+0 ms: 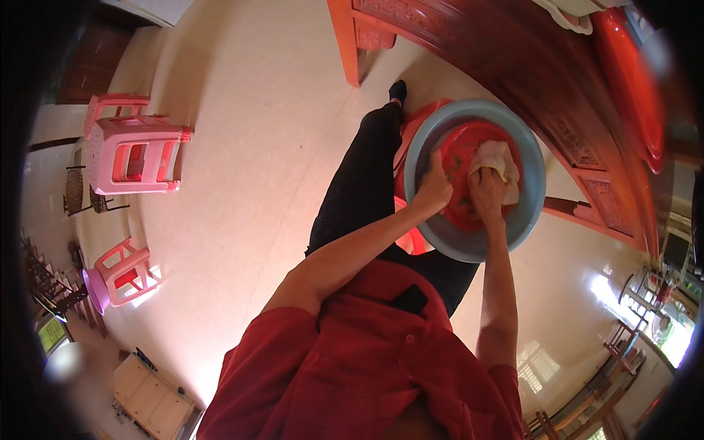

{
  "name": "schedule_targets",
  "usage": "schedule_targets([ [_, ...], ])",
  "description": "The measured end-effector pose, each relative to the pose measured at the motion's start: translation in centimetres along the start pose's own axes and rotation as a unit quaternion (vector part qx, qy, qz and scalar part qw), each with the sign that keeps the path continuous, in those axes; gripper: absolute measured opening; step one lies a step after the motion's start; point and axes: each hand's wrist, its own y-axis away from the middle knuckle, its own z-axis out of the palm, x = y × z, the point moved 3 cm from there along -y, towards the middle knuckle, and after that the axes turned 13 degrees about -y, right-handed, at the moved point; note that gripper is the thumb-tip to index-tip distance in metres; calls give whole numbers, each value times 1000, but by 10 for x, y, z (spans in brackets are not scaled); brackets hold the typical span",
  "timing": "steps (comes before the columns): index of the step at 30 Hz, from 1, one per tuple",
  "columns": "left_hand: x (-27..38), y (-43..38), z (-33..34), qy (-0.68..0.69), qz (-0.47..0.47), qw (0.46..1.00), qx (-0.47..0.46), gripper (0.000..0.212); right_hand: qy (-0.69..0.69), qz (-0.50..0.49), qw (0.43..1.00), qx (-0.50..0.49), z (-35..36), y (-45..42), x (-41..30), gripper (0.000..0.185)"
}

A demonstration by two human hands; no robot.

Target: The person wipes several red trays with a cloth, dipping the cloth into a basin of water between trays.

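A blue-grey plastic basin (530, 220) stands before me on a red plastic stool (400, 159). Inside it lies a round red dish or tray (454, 142), its surface bearing a printed pattern. My left hand (436, 184) grips the left edge of the red dish, with the thumb up along its inner side. On the right part of the dish, my right hand (488, 190) holds a whitish cloth (494, 155) with a yellow edge, pressing it against the surface. The fingertips are partly hidden under the cloth.
A carved reddish wooden table (550, 82) runs beyond the basin, with a red tray (627, 82) on top. Pink plastic stools (129, 154) stand at the left, another pink stool (127, 275) below them beside a purple basin (96, 291). A wooden cabinet (154, 399) is at lower left.
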Motion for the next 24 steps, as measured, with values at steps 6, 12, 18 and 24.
schedule_targets([
  [6,1,0,-1,32,-31,999,-1,79,20,-80,992,-98,7,6,-45,17],
  [12,-17,-10,9,-23,47,996,71,82,-55,-100,985,-126,-10,39,-50,33],
  [18,-9,-5,6,-14,-8,999,31,78,-70,-128,988,-41,-43,64,-28,24],
  [24,16,14,3,-76,17,997,-4,78,-33,-16,999,-35,-49,56,7,19],
])
